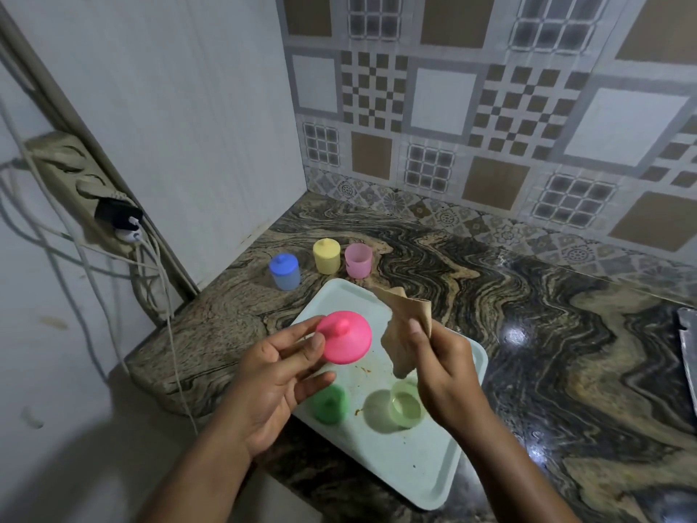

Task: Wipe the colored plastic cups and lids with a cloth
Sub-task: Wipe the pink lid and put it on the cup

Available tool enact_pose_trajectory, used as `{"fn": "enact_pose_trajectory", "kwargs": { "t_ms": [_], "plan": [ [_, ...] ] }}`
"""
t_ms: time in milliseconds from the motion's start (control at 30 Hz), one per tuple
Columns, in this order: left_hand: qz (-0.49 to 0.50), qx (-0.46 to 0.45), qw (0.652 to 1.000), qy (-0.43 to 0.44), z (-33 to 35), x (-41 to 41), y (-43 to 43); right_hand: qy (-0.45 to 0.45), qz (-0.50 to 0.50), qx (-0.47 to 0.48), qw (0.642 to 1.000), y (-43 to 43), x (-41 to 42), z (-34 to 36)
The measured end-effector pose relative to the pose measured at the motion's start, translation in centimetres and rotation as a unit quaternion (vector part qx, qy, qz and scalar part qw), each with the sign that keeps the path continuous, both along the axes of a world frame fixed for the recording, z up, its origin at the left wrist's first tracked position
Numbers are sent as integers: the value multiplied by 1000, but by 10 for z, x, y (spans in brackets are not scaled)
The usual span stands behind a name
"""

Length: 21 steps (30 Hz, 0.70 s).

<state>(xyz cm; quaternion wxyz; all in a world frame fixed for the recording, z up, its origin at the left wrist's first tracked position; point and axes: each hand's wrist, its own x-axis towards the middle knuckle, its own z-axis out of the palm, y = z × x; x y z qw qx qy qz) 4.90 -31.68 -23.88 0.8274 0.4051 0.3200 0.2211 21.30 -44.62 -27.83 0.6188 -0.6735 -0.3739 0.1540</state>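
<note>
**A round pink plastic lid (344, 337) held next to a crumpled tan cloth (403, 334)**

Above the pale green rectangular plastic tray (407, 458), the left hand (279, 375) pinches the lid by its edge between thumb and curled fingers, with the knob towards the camera. The right hand (441, 368) grips the cloth in bent fingers just beside the lid, with a small gap between them. On the tray sit a blurred green plastic lid (328, 403) and an open, pale green translucent cup (405, 403). Behind it, on the marbled stone table (528, 296), stand a lidded blue cup (284, 271), a lidded yellow cup (326, 255) and an open pink cup (358, 260).
</note>
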Motion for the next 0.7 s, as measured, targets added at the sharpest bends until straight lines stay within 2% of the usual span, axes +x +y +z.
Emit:
{"fn": "enact_pose_trajectory", "kwargs": {
  "t_ms": [100,167,333,433,500,600,700],
  "plan": [
    [37,1,999,2,4,5,1,80,51,49,994,-2,-20,14],
    [66,22,998,-2,6,10,-5,72,67,48,994,-2,-32,16],
    [98,153,983,0,7,21,-29,58,58,48,995,1,-41,13],
    [107,173,979,-1,9,22,-30,43,48,44,997,-1,-38,14],
    [129,159,979,8,9,20,-24,-22,35,49,998,-3,-36,16],
    [131,137,982,26,9,15,-18,-173,62,56,981,-3,-37,14],
    [108,135,984,43,7,9,-14,-229,103,66,966,2,-38,9]
  ]
}}
